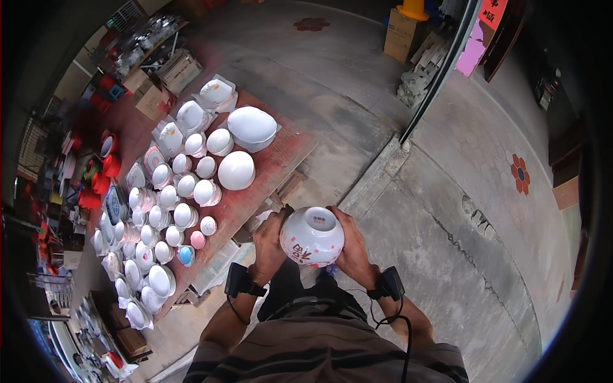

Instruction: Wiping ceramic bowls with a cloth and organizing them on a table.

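A white porcelain bowl [306, 239] is held bottom-up in front of my body. Its foot ring faces the camera, and red flowers and a brown character decorate its outer wall. My left hand [269, 242] grips the bowl's left side, and my right hand [352, 242] grips the right side. The fingers are partly hidden behind the bowl. On the red wooden table [287, 139] to my left stand stacks of bowls and plates, many in plastic wrap. A large upturned white bowl [237, 170] and a small pink bowl [198, 239] are near the table's edge.
Cardboard boxes [179, 72] stand beyond the table's far end. A metal door post [438, 79] rises from a concrete sill ahead on the right. Cracked concrete floor [431, 268] lies to my right. Red plastic basins [100, 182] are stacked behind the table.
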A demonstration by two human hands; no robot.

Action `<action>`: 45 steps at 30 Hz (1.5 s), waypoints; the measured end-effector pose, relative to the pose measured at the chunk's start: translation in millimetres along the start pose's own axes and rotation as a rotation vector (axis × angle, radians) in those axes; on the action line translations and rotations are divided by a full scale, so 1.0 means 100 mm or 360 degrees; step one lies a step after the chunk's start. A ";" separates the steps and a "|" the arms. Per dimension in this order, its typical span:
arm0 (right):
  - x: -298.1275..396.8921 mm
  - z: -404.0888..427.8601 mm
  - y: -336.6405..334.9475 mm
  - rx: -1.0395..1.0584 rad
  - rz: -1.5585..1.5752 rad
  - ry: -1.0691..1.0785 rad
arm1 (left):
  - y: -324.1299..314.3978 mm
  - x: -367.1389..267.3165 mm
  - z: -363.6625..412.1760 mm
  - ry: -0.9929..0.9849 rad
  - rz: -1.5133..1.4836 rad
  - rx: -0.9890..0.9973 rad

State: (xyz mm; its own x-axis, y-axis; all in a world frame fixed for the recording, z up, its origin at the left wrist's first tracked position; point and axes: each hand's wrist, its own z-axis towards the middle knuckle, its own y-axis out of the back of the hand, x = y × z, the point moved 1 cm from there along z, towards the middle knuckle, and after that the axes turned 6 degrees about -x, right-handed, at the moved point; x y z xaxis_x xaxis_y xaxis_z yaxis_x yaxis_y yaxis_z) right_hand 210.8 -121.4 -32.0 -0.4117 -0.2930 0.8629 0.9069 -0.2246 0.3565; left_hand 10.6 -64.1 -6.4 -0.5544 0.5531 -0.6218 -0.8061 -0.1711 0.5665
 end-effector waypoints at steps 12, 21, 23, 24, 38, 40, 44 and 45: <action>-0.71 0.45 -0.74 0.0232 0.0030 -0.0298 | 0.14 0.86 -0.41 0.0712 0.0001 0.0173; -0.96 1.27 -1.60 0.0376 0.0354 -0.1387 | 0.40 2.02 -0.52 0.1356 -0.0140 0.0226; -1.03 1.51 -1.88 0.0475 0.0315 -0.1468 | 0.49 2.26 -0.57 0.1498 -0.0158 0.0149; -1.10 1.63 -2.02 0.0531 0.0300 -0.1542 | 0.52 2.39 -0.59 0.1568 -0.0193 0.0161; -1.99 3.18 -5.08 0.1162 -0.0662 -0.1031 | 1.11 3.13 -1.15 0.2428 -0.0361 -0.0131; -2.11 3.18 -5.42 0.1262 -0.0719 -0.0591 | 1.13 3.14 -1.25 0.2472 -0.0392 -0.0232; -2.16 3.25 -5.95 0.1432 -0.0754 -0.0707 | 1.18 3.14 -1.35 0.2596 -0.0373 -0.0326; -2.29 3.22 -6.03 0.1440 -0.0765 -0.0701 | 1.16 3.13 -1.35 0.2602 -0.0384 -0.0335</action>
State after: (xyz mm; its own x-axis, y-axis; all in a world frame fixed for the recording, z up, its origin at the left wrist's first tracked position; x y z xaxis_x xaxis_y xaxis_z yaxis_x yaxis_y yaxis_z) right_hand -213.2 380.4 -329.4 -0.8324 0.0378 0.5529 0.4665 0.5862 0.6624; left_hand -284.6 -21.0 -209.0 0.0708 -0.7751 -0.6279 -0.8365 -0.3890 0.3859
